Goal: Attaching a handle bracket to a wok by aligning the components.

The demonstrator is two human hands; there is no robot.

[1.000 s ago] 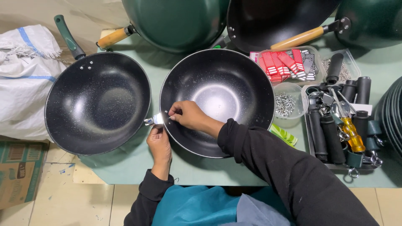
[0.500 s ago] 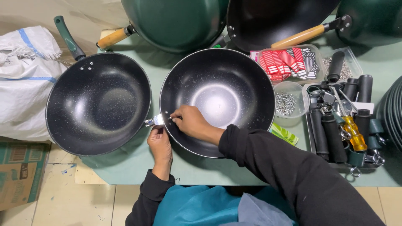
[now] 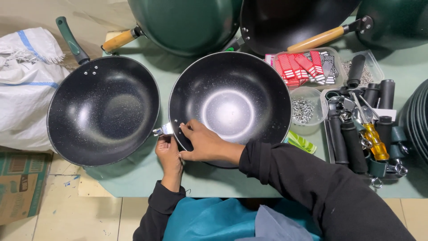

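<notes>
We're looking straight down on a green worktop (image 3: 133, 183), and dead centre sits a black speckled wok (image 3: 232, 107) with no handle fitted. At its eight o'clock rim a small silver metal bracket (image 3: 163, 130) juts outward. Our left hand (image 3: 168, 151) comes up from six o'clock and is closed around that bracket from outside the rim, fingers curled, thumb against the metal. Our right hand (image 3: 203, 143) lies inside the bowl at the same eight o'clock spot, fingertips pinched together on the inner wall right where two small rivet dots show; we cannot tell whether anything is held between those fingertips. The black sleeve (image 3: 312, 183) runs off toward five o'clock.

At nine o'clock from the centre wok, just beside it, rests a second black wok (image 3: 102, 111), this one with a dark green handle (image 3: 71, 40) pointing to eleven o'clock. Up at twelve o'clock, green-backed woks lean over the worktop edge, one with a wooden handle (image 3: 118, 41), another wooden handle (image 3: 316, 39) at one o'clock. At two o'clock there's a clear tray of red and striped packets (image 3: 303, 67). At three o'clock, a small clear tub of screws (image 3: 304, 109), then a tray of black handle grips (image 3: 347, 147) with a yellow-handled screwdriver (image 3: 373, 140) lying across them. A white woven sack (image 3: 24, 80) slumps at nine o'clock, off the worktop, with a cardboard box (image 3: 20, 185) below it on the floor.
</notes>
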